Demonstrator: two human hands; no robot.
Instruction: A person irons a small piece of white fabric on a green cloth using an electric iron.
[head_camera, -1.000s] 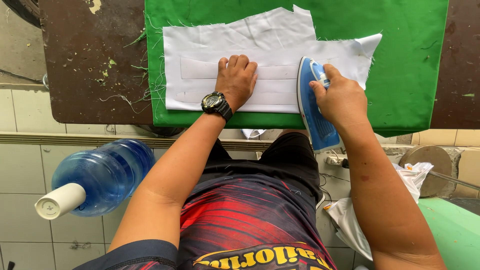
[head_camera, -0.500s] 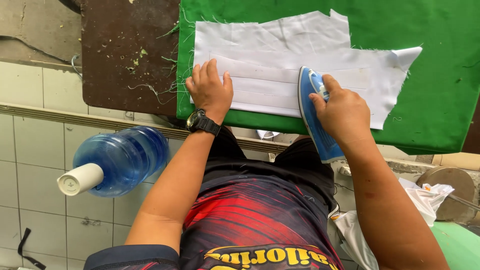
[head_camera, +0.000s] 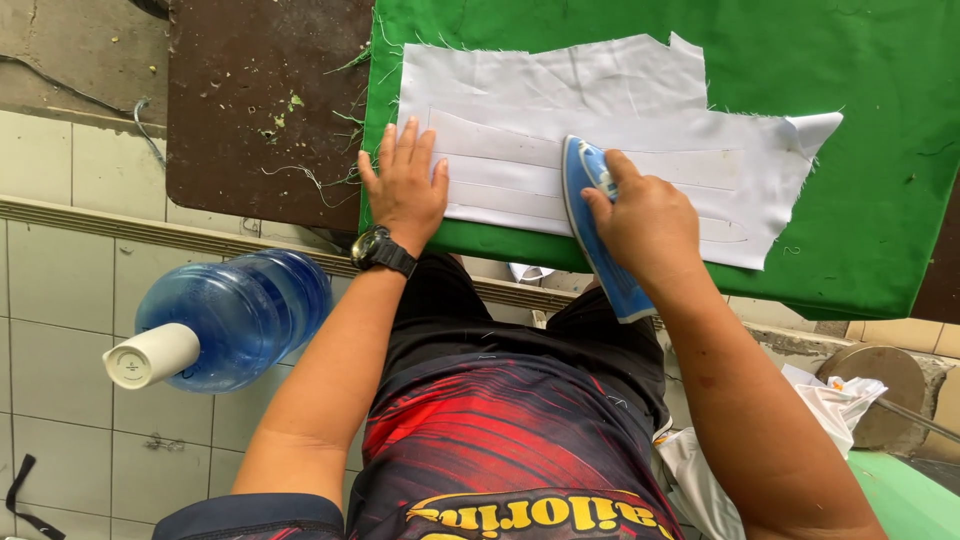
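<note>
Right hand (head_camera: 650, 215) has its grip closed around the blue iron (head_camera: 597, 230), which stands on white cloth (head_camera: 600, 130) over the green cover (head_camera: 880, 150) of the surface. Left hand (head_camera: 405, 185) lies flat and released on the cloth's left edge. Below, a blue water bottle (head_camera: 235, 315) with a white cap lies on its side.

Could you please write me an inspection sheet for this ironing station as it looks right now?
Surface: green cloth covers the work board; brown tabletop beside it, worn and flecked.
Job's things: white fabric piece lies flat on the cloth; blue iron rests on it.
Clutter: loose threads on the brown tabletop.
Hands: left hand pressed flat on the fabric's edge, watch on wrist; right hand grips the iron.
Cables: thin cable near the wall.
Surroundings: blue water bottle on tiled floor; white bag at right.
</note>
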